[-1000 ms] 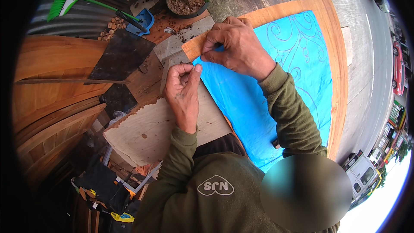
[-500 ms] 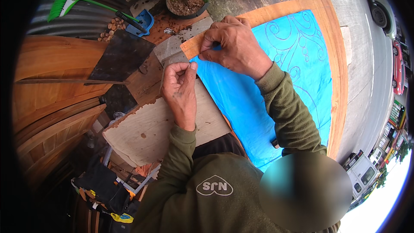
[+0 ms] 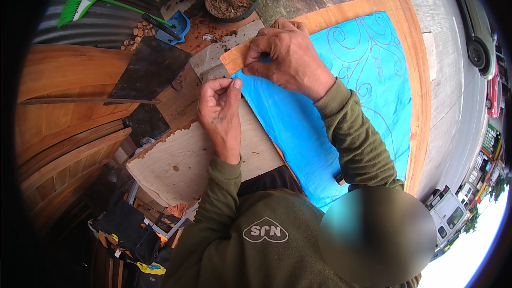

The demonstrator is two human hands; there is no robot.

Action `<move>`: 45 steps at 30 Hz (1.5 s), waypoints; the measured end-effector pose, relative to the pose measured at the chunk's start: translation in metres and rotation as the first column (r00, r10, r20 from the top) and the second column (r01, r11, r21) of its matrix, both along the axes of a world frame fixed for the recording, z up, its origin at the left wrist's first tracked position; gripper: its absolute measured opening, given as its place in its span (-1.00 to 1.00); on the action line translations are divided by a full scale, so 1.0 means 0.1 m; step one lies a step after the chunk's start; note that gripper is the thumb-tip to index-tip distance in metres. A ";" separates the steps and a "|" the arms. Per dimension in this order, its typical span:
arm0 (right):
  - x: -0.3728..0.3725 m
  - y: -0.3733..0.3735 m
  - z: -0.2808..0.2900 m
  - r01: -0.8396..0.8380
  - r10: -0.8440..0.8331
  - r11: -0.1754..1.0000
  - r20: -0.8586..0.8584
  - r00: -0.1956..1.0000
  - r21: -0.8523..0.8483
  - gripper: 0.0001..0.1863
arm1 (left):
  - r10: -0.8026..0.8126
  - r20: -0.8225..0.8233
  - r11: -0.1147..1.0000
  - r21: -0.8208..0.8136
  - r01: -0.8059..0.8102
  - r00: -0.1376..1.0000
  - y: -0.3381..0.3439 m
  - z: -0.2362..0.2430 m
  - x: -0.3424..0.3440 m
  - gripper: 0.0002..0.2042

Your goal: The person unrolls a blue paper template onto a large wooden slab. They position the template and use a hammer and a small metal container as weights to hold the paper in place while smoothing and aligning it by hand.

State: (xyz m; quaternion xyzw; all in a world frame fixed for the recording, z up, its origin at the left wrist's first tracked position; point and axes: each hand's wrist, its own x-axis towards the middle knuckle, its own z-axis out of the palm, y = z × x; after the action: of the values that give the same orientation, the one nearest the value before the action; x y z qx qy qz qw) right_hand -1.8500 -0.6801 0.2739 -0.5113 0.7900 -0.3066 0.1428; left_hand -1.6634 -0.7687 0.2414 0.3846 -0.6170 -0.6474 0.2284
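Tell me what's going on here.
A person has both hands at one corner of a blue sheet lying on a wooden panel. The left hand and right hand are pinched close together there; their exact grip is unclear. Curling lines mark the sheet.

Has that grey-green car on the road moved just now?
Yes: the grey-green car has come down the picture, closer to the white van, which has stayed put.

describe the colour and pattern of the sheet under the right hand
The sheet is bright blue with dark scroll lines; see head view.
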 end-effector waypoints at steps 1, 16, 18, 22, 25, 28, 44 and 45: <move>0.00 0.00 0.00 0.005 -0.005 1.000 -0.003 1.000 -0.007 -0.81 | 0.000 0.000 1.000 0.000 0.000 1.000 0.01 0.01 -0.01 -0.81; 0.06 0.00 -0.02 0.060 -0.061 0.997 -0.016 0.998 -0.056 -0.78 | 0.004 -0.078 0.998 -0.065 -0.009 0.997 0.05 -0.07 -0.05 -0.74; 0.12 0.02 -0.01 0.081 -0.084 0.995 -0.046 0.995 -0.060 -0.73 | 0.055 -0.140 0.996 -0.058 -0.064 0.989 0.07 -0.09 -0.06 -0.74; 0.28 0.19 0.01 0.114 -0.137 0.987 -0.219 0.966 -0.116 -0.61 | -0.011 -0.170 0.994 -0.108 -0.008 0.985 0.07 -0.12 -0.07 -0.75; 0.35 0.37 -0.04 0.021 0.011 0.996 -0.338 0.941 0.089 -0.36 | -0.101 0.038 0.904 -0.413 0.108 0.994 0.04 -0.12 -0.03 -0.73; 0.31 0.59 -0.11 0.110 -0.038 0.971 -0.317 0.948 0.213 -0.31 | -0.109 0.040 0.929 -0.350 0.116 0.993 -0.01 -0.11 -0.01 -0.75; -0.74 1.63 -0.39 0.719 -0.599 0.674 -0.444 0.666 0.169 -0.15 | -0.181 0.042 0.899 -0.399 0.183 0.983 -0.01 -0.13 0.01 -0.69; -0.73 1.63 -0.40 0.720 -0.604 0.678 -0.449 0.659 0.145 -0.15 | -0.173 0.030 0.902 -0.396 0.171 0.984 -0.02 -0.12 0.00 -0.69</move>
State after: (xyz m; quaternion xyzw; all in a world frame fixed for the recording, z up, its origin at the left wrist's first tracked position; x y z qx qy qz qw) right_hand -1.9233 -0.5166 0.2343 -0.2017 0.9720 -0.1089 -0.0514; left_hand -1.6635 -0.7703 0.2290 0.2726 -0.7662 -0.5277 0.2454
